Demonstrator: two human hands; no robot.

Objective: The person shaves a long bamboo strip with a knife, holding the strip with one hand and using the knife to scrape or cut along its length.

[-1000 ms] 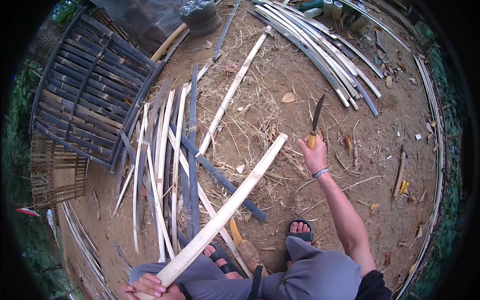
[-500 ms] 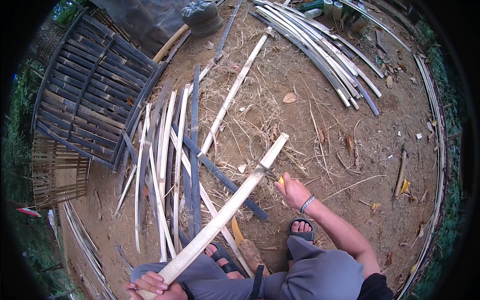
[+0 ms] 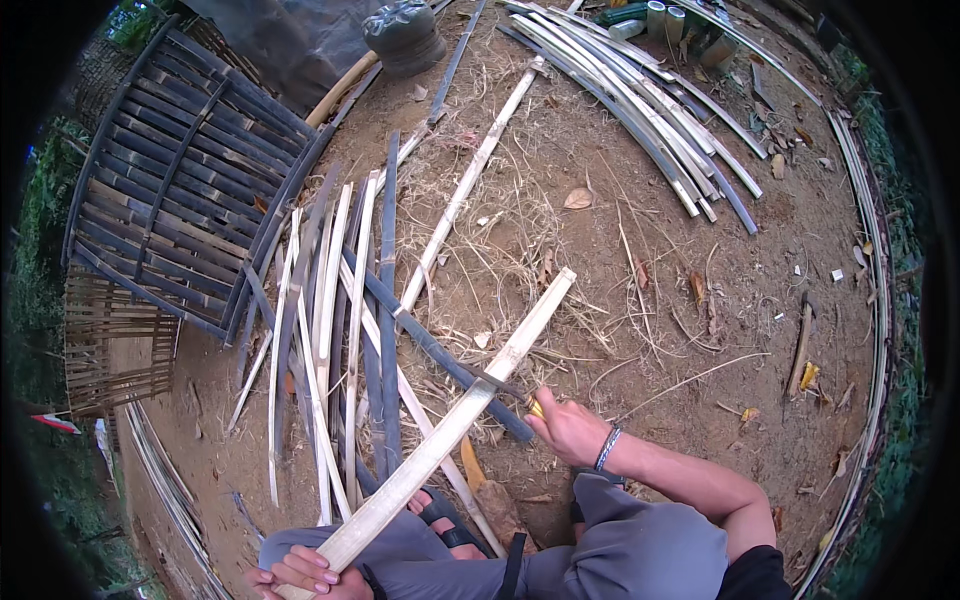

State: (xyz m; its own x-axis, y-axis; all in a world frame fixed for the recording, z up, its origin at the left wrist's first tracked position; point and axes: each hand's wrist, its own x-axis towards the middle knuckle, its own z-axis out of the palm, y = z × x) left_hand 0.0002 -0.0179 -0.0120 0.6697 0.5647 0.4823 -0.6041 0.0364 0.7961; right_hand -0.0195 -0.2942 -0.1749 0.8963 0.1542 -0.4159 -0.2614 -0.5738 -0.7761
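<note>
A long pale bamboo strip slants from my lap up toward the far right, its far end raised over the ground. My left hand wraps round its near end, fingers closed. In my right hand is a knife with a yellow handle and a dark, narrow blade. Its blade lies across the strip around the middle, touching the upper face. A dark bamboo strip passes beneath on the ground. The knife's handle is mostly hidden by my fingers.
Several pale and dark strips lie close on the left, by a slatted bamboo frame. Another bundle of strips lies at the far right. Thin shavings litter the dirt. A wooden piece lies between my feet.
My right hand has drawn the knife nearer along the strip, down and to the left. My left hand and the held strip have barely moved.
</note>
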